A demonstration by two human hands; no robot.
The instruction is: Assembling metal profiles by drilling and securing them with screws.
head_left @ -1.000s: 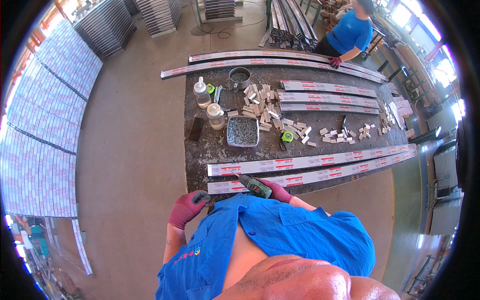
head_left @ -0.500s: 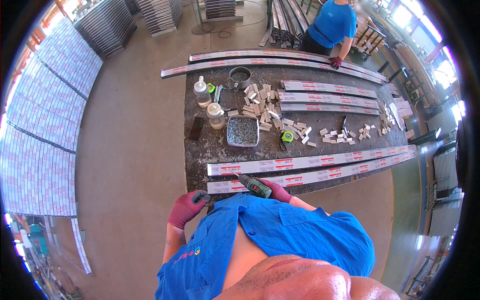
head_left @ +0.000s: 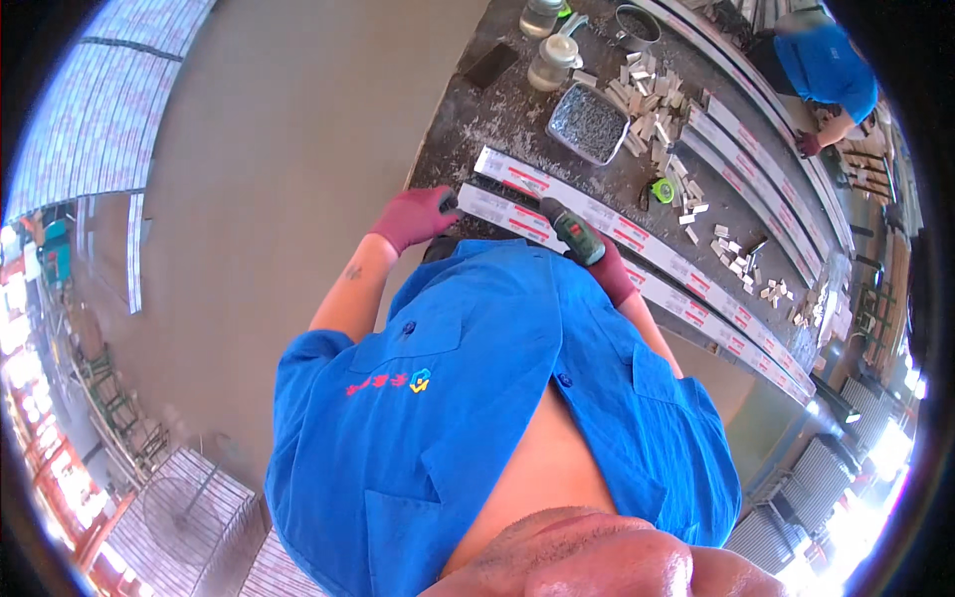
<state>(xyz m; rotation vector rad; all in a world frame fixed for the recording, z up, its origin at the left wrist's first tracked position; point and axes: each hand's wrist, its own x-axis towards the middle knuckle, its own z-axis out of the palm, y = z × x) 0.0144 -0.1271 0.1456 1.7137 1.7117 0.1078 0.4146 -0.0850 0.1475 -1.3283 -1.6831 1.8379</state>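
Dark and flecked with debris, the worktable (head_left: 448, 124) is slanting across the upper right, grey floor (head_left: 288, 119) lying to its left. Gloved, the right hand (head_left: 612, 274) is closing firmly around a green-and-black drill (head_left: 575, 234), whose nose is pointing up and leftward above the near strip (head_left: 497, 212) and far strip (head_left: 627, 231). Curling its fingers, the left hand (head_left: 418, 219) is hovering just beside the near strip's end; whether it is holding anything small, I cannot tell. Farther out, a tub (head_left: 575, 149) of small metal pieces, loose blocks (head_left: 652, 99) and a green tape measure (head_left: 663, 190) are lying beyond the far strip, and a co-worker (head_left: 821, 65) is reaching onto the long strips opposite.

Working well here probably means keeping the drill level and firmly wrapped, its nose turning away from the left fingers and not scraping the labelled faces.

Compared with a second ago, the view is sitting rotated: the strips are now running diagonally instead of nearly across, while the right hand is still holding the drill.
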